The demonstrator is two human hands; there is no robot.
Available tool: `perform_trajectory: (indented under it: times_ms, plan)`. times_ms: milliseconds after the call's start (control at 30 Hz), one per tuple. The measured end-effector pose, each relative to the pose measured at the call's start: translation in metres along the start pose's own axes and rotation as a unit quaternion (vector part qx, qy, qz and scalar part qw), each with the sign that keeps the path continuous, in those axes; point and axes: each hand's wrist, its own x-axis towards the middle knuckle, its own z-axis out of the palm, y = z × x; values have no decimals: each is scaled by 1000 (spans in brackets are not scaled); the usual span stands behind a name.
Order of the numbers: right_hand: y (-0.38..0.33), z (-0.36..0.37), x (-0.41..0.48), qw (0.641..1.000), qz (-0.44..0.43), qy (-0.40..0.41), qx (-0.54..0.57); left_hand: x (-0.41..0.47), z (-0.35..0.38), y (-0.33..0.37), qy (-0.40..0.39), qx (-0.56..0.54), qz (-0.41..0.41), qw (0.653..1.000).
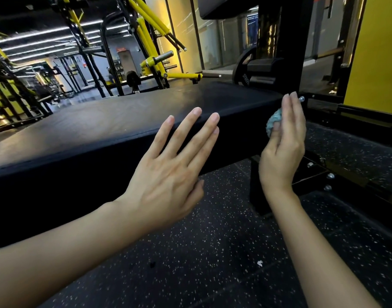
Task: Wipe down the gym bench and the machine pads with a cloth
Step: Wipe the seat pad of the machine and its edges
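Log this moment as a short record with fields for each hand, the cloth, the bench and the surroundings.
left hand: fingers straight and spread, resting on the bench pad's near edge
right hand: fingers straight, thumb pinning the blue cloth
blue cloth: bunched, at the pad's side face near its end
bench pad: black, top bare
floor: black speckled rubber
background: yellow-and-black machines

- Two hands are showing: the left hand (168,174) at nine o'clock of the right hand (281,150).
- One blue cloth (272,121) is sitting in the right hand.
- One black bench (123,125) is stretching toward nine o'clock.
- One weight plate (241,70) is standing at one o'clock, beyond the bench.
- One dark pad (226,7) is hanging at twelve o'clock.
- One white scrap (260,263) is lying on the floor (212,245) at five o'clock.
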Motion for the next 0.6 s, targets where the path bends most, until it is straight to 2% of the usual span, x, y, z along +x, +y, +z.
perform_trajectory:
  times_ms: [133,333,600]
  plan:
    - [-20,2,-26,999,-23,-22,8,2,0,1,7,4,2,1000]
    - [-42,6,-89,989,-96,-111,25,3,0,2,7,5,5,1000]
    - [-18,4,-56,998,-50,-32,-3,1,-2,-1,5,-7,17,1000]
